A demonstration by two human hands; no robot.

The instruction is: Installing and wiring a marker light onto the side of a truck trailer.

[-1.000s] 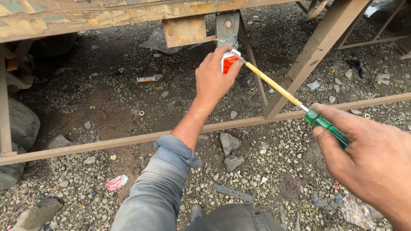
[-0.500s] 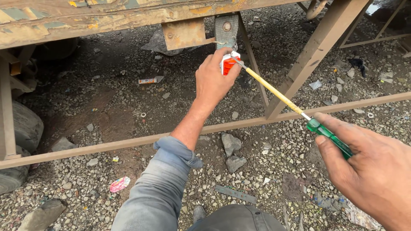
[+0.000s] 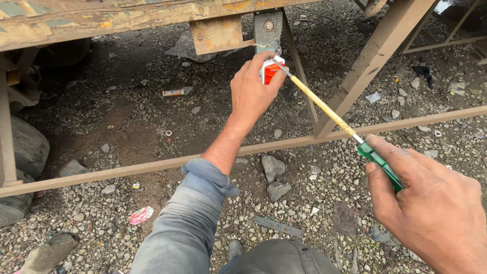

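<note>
Left hand (image 3: 253, 91): closed around a small red-and-white lamp (image 3: 270, 71), held far centre beneath the rusty frame (image 3: 127, 18). Right hand (image 3: 431, 208): clenched on the green handle of a yellow-shafted screwdriver (image 3: 329, 111), near right, tip touching the lamp.

Left arm stretched forward and up from the lower middle of the view, forearm bare, grey sleeve pushed back to just below the elbow. Left hand (image 3: 253, 89) raised, back of hand toward the camera, fingers curled closed around something small, thumb pressed at the top. Right hand (image 3: 431, 203) low at the right edge, much nearer the camera, back of hand up, wrist cut off by the lower right corner. Right fingers wrapped shut in a grip, thumb (image 3: 378, 190) laid along the near side, pointing forward and left.
</note>
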